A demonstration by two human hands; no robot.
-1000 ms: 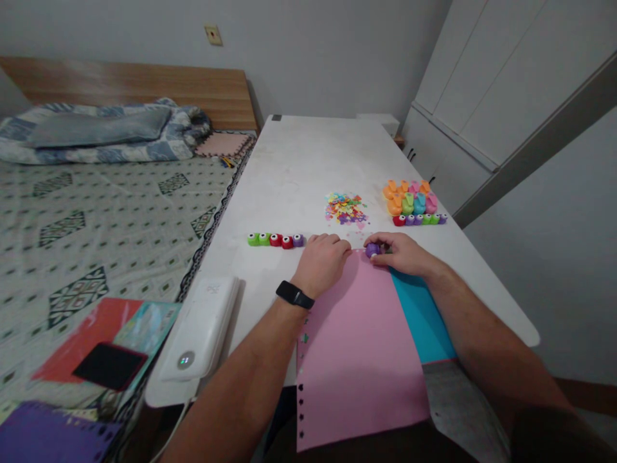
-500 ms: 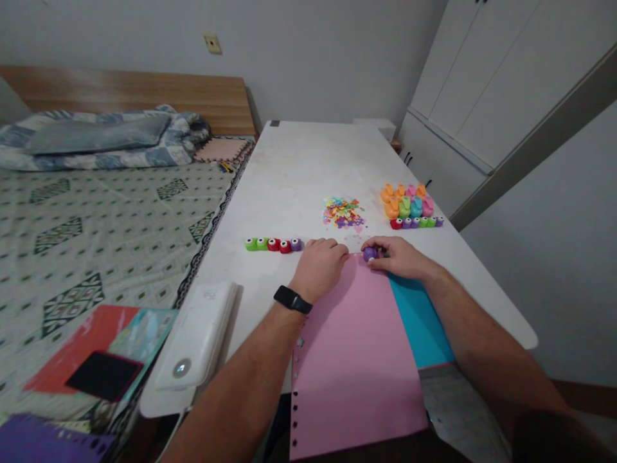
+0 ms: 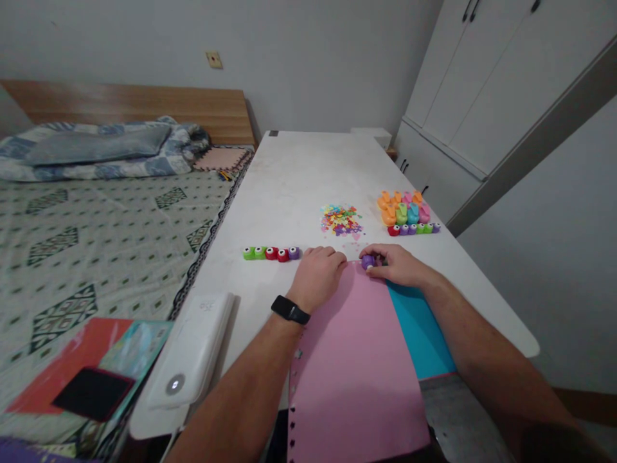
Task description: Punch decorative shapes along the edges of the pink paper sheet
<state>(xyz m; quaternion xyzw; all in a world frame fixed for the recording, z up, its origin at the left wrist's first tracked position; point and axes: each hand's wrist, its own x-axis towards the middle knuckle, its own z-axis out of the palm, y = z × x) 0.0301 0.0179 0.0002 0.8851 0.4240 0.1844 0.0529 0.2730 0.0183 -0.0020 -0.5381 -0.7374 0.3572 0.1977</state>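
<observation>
A purple craft paper punch (image 3: 368, 262) sits at the far edge of a pink sheet of paper (image 3: 361, 360), with the fingers of my right hand (image 3: 398, 263) closed round it. My left hand (image 3: 321, 270), a black band on its wrist, rests at the sheet's far left corner with its fingers curled onto the paper; the fingertips are partly hidden. Star-shaped holes run down the sheet's left edge. Beneath its right side lies a blue sheet (image 3: 421, 334). Beyond my hands is a pile of small colourful paper cutouts (image 3: 341, 220).
Small green, red and purple punches (image 3: 271, 253) stand in a row left of my left hand. More punches, larger ones included (image 3: 402, 212), are grouped at the right. A white power bank (image 3: 193, 350) lies on the white table (image 3: 308, 170). A dark phone (image 3: 94, 393) is on the bed.
The view has tilted up slightly, so everything sits lower in the picture. Both hands keep their places at the paper's far edge, the right still round the purple punch.
</observation>
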